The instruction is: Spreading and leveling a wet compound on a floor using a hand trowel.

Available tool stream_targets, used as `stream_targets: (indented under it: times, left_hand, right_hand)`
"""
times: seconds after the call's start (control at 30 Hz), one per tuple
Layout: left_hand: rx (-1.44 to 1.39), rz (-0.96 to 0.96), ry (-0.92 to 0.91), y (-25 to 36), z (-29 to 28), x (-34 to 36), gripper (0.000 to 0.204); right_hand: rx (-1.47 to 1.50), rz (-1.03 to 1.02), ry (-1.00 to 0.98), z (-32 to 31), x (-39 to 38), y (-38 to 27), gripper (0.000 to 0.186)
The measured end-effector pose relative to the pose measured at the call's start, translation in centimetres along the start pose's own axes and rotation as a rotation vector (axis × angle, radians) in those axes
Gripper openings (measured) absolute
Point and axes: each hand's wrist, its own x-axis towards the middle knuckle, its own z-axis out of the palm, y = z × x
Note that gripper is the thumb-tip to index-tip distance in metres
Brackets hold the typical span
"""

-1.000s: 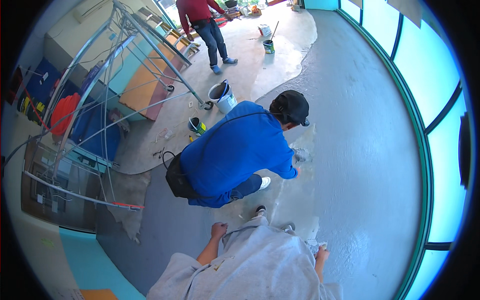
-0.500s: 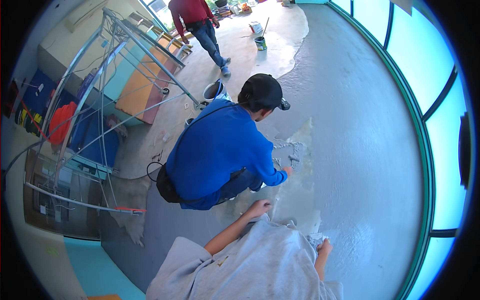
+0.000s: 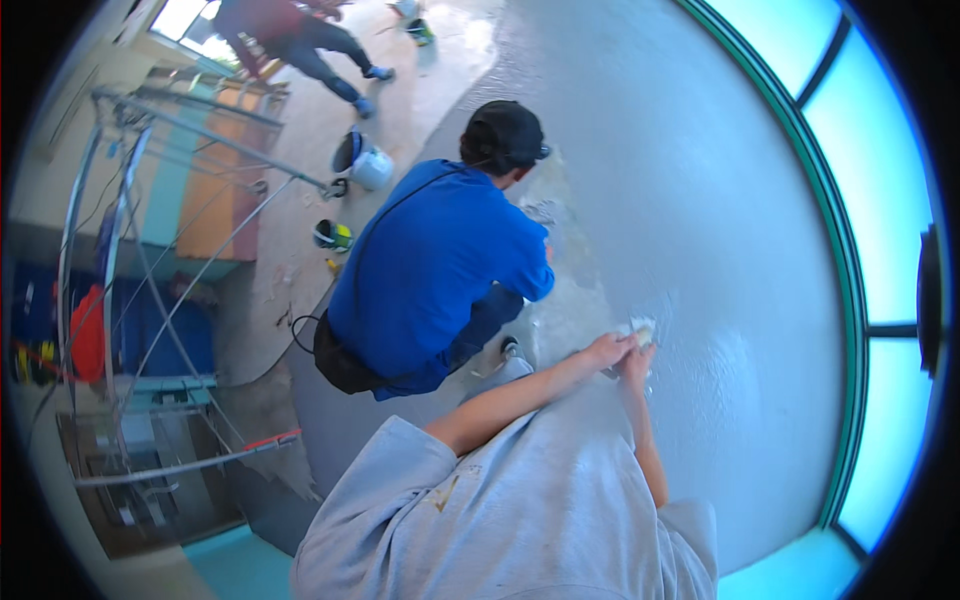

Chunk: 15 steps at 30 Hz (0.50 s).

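My left hand (image 3: 608, 349) reaches across from the left, its fingers closed at the near side of a small pale trowel (image 3: 643, 328). Right beside it, my right hand (image 3: 636, 364) is closed around the same tool. The two hands touch or nearly touch, and motion blur hides the exact grip. Under them lies wet grey floor coating (image 3: 715, 350), smooth and shiny to the right. A rougher, lighter strip of bare floor (image 3: 565, 325) runs along the left of my hands.
A co-worker in a blue top (image 3: 430, 275) and dark cap crouches just left, working the floor ahead. Behind are a white bucket (image 3: 371, 168), a green-black pail (image 3: 332, 235) and a metal scaffold frame (image 3: 165, 330). Another person (image 3: 310, 50) walks far left. Green-framed windows (image 3: 815, 180) line the right.
My left hand has moved right and forward to join my right hand at the trowel. My right hand has moved forward. The view has shifted, and the far person is stepping.
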Motion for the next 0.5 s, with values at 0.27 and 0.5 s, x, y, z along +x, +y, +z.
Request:
stream_targets:
  times: [0.27, 0.5]
  left_hand:
    - [-0.037, -0.033, -0.111, 1.7, 3.7, -0.3, 0.037]
    - [0.121, 0.105, 0.082, 1.0, 7.8, -0.6, 0.033]
  right_hand:
    - [0.223, -0.012, 0.06, -1.5, -7.8, -7.0, 0.062]
    - [0.336, -0.094, -0.011, -5.4, -9.7, -7.4, 0.047]
